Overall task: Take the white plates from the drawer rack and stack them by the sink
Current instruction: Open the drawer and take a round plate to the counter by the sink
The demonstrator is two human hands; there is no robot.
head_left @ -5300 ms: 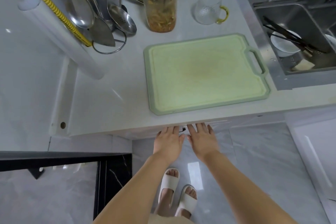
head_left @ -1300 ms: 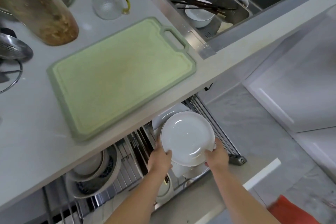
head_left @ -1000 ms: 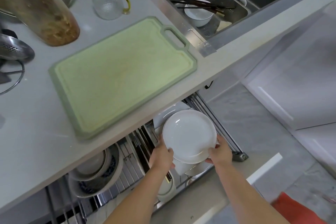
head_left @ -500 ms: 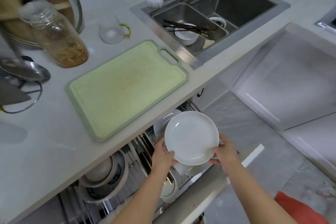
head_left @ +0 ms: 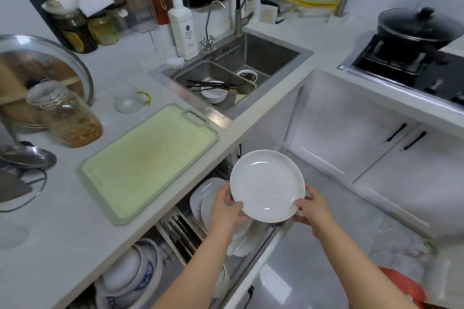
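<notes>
The white desk [head_left: 62, 241] runs from lower left toward the sink [head_left: 273, 57], a steel basin sunk in its far corner, with a white bowl [head_left: 214, 94] and dark chopsticks [head_left: 213, 85] lying in the near compartment. To the right a black stove [head_left: 406, 68] carries a dark lidded pot [head_left: 414, 26]. Under the desk edge the drawer rack [head_left: 183, 231] is pulled out, its wire dividers showing; blue-patterned bowls [head_left: 135, 276] sit stacked at its left end and more white plates [head_left: 203, 198] stand on edge at its right end, partly hidden behind the hands.

A pale green cutting board [head_left: 148, 163] lies flat on the desk, filling most of the stretch just left of the sink, its handle end nearly touching the sink rim. Behind it stand a glass jar [head_left: 67, 118] with brownish contents, a large glass lid [head_left: 37, 78] leaning upright, and a small clear cup [head_left: 128, 101] with a yellow handle. A white soap bottle [head_left: 182, 27] stands at the sink's back left corner.

One white plate [head_left: 267, 185] is held in the air above the open drawer, face up and tilted slightly, out past the desk edge and below the sink. The left hand [head_left: 227, 211] grips its left rim, thumb on top and fingers curled beneath. The right hand [head_left: 312, 211] grips the lower right rim the same way.
</notes>
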